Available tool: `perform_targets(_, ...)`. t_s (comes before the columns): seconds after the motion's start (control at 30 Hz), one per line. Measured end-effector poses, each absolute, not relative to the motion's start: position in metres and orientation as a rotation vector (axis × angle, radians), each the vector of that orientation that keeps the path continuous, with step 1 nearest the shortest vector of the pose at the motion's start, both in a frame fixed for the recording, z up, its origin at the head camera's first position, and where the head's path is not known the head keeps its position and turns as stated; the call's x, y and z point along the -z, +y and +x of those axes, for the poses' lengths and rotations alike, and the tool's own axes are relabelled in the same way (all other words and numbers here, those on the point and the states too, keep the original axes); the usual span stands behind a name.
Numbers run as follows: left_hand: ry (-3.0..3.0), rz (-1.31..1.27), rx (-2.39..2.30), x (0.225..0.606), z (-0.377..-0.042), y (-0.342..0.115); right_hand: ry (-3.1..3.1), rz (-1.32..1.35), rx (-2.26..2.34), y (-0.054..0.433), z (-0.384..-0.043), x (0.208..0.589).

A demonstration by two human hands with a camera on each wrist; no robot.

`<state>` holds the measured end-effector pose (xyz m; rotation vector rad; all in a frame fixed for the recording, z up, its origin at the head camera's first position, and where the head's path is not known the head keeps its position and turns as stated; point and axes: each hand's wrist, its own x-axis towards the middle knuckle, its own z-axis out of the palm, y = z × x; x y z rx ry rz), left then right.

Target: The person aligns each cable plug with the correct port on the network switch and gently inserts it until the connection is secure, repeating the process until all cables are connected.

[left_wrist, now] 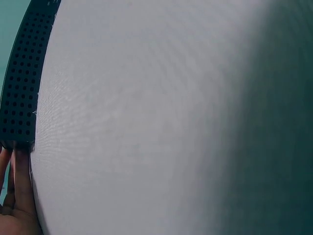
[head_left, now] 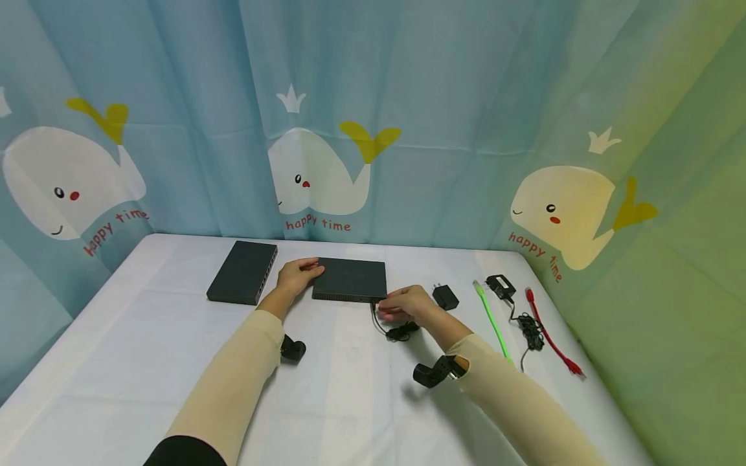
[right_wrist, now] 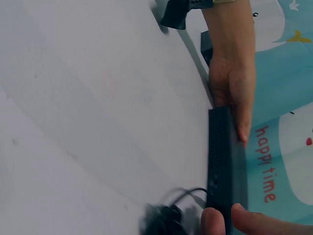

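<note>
Left hand (head_left: 296, 277): grips the black box (head_left: 350, 279) at its nine o'clock end. Right hand (head_left: 410, 303): pinches its four o'clock corner, one digit on top, another against the front. From beside the white table (head_left: 350, 401), I see a black cable (head_left: 376, 320) meeting the front edge at five o'clock. Recommended: brace the box left-handed, keep the cable slack, align any connector squarely. Black adapter (head_left: 445, 298): three o'clock, apart.

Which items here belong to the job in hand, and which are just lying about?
In use:
vented network switch, held by left hand and right hand
thin black cable at its edge

Apparently lying about:
second network switch
plug adapter (any link to cable hidden)
green network cable
corded power adapter
red network cable
</note>
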<state>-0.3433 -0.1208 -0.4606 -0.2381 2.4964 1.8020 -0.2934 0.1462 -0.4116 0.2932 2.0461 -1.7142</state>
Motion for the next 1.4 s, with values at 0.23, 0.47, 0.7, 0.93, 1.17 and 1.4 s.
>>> perform_targets(0.23, 2.486, -0.236, -1.819, 0.461, -0.343, -0.121, 2.091, 0.232, 1.694, 0.169, -0.297, 0.390)
perform_targets(0.47, 2.492, -0.233, -1.814, 0.461, -0.343, -0.120, 2.194, 0.231, 1.642, 0.204, -0.304, 0.370)
perform_targets(0.7, 2.491, -0.212, -1.803, 0.462, -0.345, -0.121, 2.262, 0.226, 1.625, 0.238, -0.309, 0.361)
perform_targets(0.93, 2.496, -0.203, -1.799, 0.464, -0.346, -0.122, 2.273, 0.358, 1.629, 0.261, -0.308, 0.374)
perform_targets(1.17, 2.515, -0.194, -1.794, 0.462, -0.343, -0.122, 2.319, 0.431, 1.599, 0.274, -0.305, 0.392)
perform_targets(1.4, 2.473, -0.195, -1.847, 0.462, -0.342, -0.120, 2.288, 0.417, 1.649, 0.279, -0.302, 0.407)
